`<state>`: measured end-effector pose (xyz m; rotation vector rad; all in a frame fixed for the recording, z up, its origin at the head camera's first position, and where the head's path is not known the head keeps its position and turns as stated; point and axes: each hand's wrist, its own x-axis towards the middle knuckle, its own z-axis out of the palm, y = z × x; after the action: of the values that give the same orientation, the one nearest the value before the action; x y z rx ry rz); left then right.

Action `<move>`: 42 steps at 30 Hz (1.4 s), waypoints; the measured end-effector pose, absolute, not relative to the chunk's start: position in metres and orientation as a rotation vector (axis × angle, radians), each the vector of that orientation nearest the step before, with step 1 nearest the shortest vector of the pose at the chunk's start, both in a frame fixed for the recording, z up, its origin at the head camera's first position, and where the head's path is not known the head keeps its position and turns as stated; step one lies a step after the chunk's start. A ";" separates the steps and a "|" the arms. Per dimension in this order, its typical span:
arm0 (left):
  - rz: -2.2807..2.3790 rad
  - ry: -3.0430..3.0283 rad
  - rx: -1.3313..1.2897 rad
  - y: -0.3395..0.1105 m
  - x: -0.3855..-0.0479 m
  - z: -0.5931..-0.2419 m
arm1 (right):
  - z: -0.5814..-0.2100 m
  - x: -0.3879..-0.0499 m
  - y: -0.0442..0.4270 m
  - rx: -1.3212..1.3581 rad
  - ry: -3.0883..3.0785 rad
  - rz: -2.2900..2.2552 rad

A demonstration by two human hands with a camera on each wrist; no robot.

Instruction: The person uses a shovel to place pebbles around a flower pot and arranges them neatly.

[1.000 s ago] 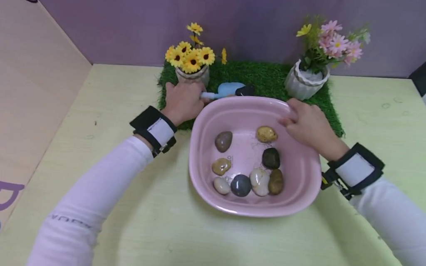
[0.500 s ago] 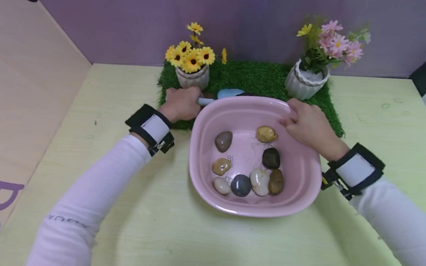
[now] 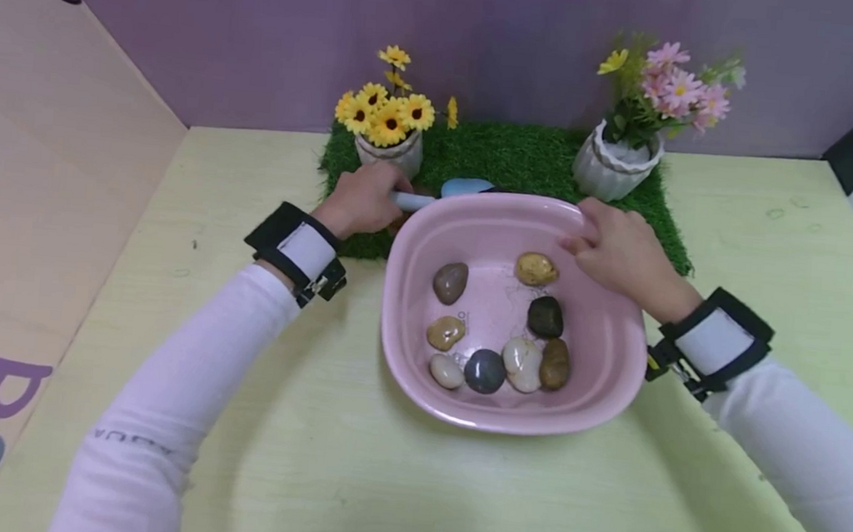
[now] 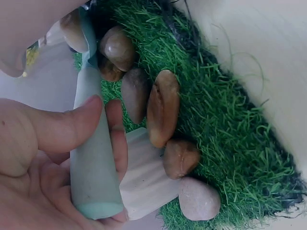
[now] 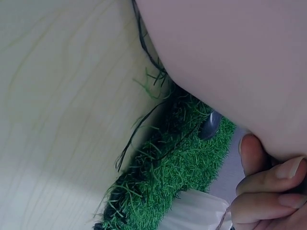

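Fingers [image 4: 121, 147] round a pale handle [image 4: 95, 167]

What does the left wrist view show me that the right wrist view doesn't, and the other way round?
Only the left wrist view shows the left hand, curled round a pale handle, and the brown stones on the grass mat. Only the right wrist view shows the right hand, holding the pink tub. Both share the grass mat, part of the table and part of a whitish pot.

A staged play corner, perhaps, though the room's kind cannot be told: pale wooden desk [image 3: 335, 476], purple backdrop [image 3: 263, 44] at twelve o'clock, lettered panel [image 3: 40, 210] at nine, grass mat [image 3: 518, 156] near twelve, pink flowers [image 3: 679, 90] near two.
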<state>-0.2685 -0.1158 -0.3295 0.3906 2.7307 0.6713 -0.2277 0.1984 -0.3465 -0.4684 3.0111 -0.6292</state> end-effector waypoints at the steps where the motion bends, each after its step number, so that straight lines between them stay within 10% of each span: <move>1: 0.677 2.731 0.390 -0.116 -0.268 -0.329 | -0.347 -0.228 0.199 -0.468 3.009 -0.630; 42: 0.691 3.018 0.507 -0.104 -0.262 -0.332 | -0.347 -0.227 0.199 -0.454 3.006 -0.624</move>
<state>-0.2621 -0.1044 -0.3324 0.5070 3.0177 0.6909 -0.2274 0.1992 -0.3472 -0.4539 3.0061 -0.6244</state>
